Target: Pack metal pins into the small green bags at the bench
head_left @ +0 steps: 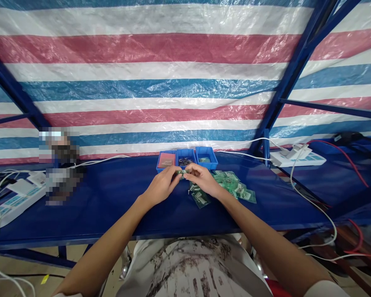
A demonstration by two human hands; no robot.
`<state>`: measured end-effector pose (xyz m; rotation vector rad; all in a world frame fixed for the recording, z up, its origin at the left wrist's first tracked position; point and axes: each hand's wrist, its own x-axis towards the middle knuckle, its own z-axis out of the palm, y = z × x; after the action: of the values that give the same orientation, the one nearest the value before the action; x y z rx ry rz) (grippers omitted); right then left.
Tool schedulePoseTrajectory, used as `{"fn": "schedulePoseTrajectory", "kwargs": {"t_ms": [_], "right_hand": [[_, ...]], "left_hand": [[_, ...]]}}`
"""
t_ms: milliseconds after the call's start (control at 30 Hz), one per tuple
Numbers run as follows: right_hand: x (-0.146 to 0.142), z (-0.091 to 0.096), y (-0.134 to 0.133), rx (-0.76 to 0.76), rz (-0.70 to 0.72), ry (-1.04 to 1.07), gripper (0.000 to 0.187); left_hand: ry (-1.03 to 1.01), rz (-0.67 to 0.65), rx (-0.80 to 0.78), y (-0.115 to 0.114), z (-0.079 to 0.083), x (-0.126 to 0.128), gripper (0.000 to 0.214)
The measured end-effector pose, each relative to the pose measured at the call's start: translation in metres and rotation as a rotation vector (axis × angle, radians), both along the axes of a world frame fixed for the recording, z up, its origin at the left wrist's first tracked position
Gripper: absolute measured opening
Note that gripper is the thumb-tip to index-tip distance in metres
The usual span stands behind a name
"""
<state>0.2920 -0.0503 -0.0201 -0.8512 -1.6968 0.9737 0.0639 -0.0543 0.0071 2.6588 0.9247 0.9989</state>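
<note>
My left hand [161,184] and my right hand [202,178] meet over the middle of a blue-covered bench [117,198]. Both pinch a small green part [183,172] between their fingertips; its exact form is too small to make out. Just beyond the fingers stand three small blue bins: the left bin [166,160] holds something reddish, the middle bin [186,158] holds dark small pieces, the right bin [206,157] holds greenish pieces. A heap of green circuit boards in clear bags [235,185] lies under and right of my right wrist.
A white power strip [297,159] with cables sits at the back right, another power strip [15,196] at the left. A blurred-out object [62,165] stands left of centre. Blue frame bars [284,82] and a striped tarpaulin [160,78] close the back.
</note>
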Motion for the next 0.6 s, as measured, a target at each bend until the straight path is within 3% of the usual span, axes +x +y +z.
{"fn": "schedulePoseTrajectory", "kwargs": {"t_ms": [300,600], "right_hand": [[0.01,0.009,-0.014,-0.036,-0.032,-0.056,0.039],[0.036,-0.007,-0.035,-0.087,-0.209,-0.015,0.036]], "left_hand": [[-0.118,-0.034,-0.354,-0.006,0.001,0.001,0.035],[-0.36,0.08,-0.602,-0.033,-0.013,-0.008,0.041]]}}
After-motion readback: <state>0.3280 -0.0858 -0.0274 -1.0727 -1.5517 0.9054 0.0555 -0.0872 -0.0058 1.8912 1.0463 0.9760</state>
